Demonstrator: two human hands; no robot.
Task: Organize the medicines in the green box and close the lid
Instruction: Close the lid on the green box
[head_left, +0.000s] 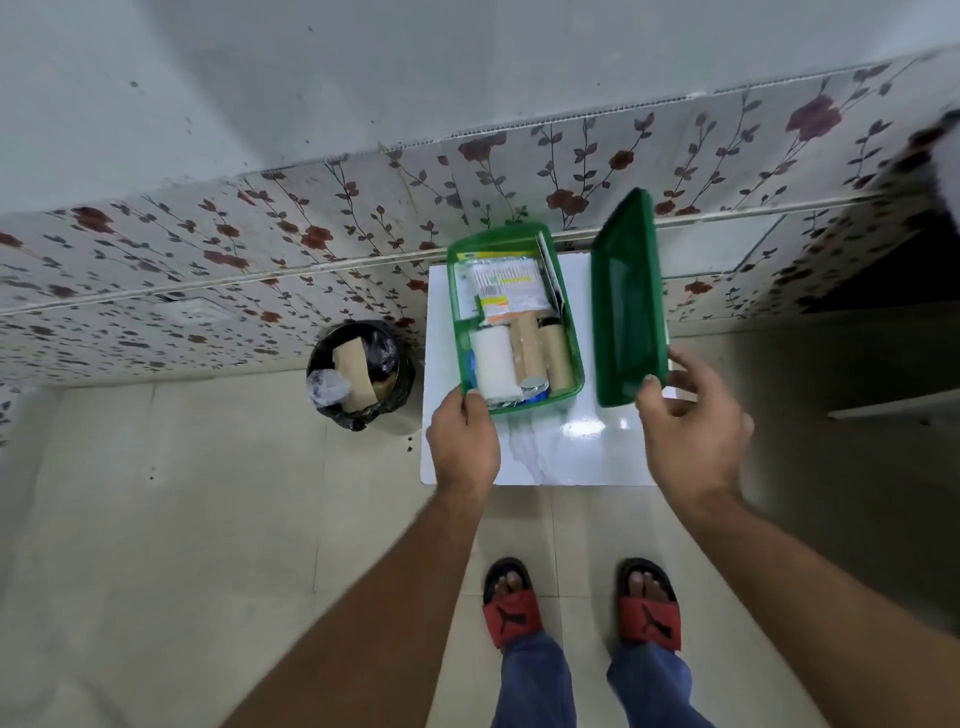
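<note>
Your green box (493, 236) is thin, clear-tinted plastic, so expect it to be light, a little flexible at the walls and smooth enough to slide on the glossy white surface (545, 452) it sits on. Take it by the rim or a corner rather than squeezing the sides. Inside it, flat packets (511, 291) of medicines lie at the far end, while a white roll (496, 364) and two brown rolls (540, 353) lie side by side at the near end; all look light and soft, and none seems fragile. The lid (626, 301) is just to the right of the box, tipped up on edge with its hollow side facing the box. It should be stiff but springy, best held at its near corners. Your left hand (465, 441) pinches the box's near-left corner between thumb and fingers, steadying it. Your right hand (685, 415) has its thumb on the lid's near edge and its curled fingers behind the near-right corner, gripping it lightly. Left of the box, on the floor, stands a black-lined waste bin (353, 418).
</note>
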